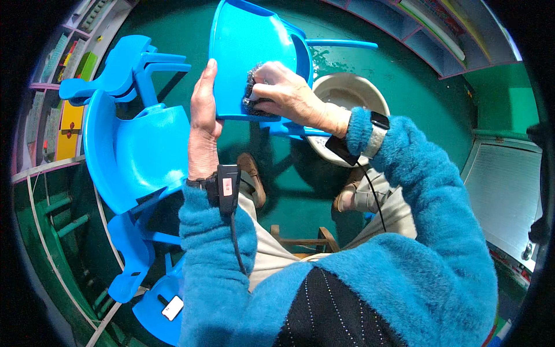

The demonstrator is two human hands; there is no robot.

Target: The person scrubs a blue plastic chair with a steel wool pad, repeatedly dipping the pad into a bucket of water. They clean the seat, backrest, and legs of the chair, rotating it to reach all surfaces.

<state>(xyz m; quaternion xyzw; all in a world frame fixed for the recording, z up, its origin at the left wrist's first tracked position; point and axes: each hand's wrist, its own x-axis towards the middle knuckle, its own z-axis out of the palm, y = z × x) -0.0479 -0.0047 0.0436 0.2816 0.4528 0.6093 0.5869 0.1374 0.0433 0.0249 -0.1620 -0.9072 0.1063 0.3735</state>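
A blue plastic chair (247, 47) is tipped in front of me, one of its legs pointing to the right. Along the left edge of its smooth panel, my left hand (204, 99) grips with the thumb showing on the near face. My right hand (288, 93) pinches a dark mesh scouring pad (250, 89) and presses it on the panel near the lower edge. Part of the pad is covered by my fingers. Beneath and beside my right wrist stands a beige basin (379, 97), apparently with liquid in it.
More blue chairs stand at the left, one upright (147, 143) and another lying over (117, 65). A phone (172, 308) lies on a blue seat at lower left. Shelves (78, 39) line the left side. Wet patches mark the green floor (334, 63) beyond the basin.
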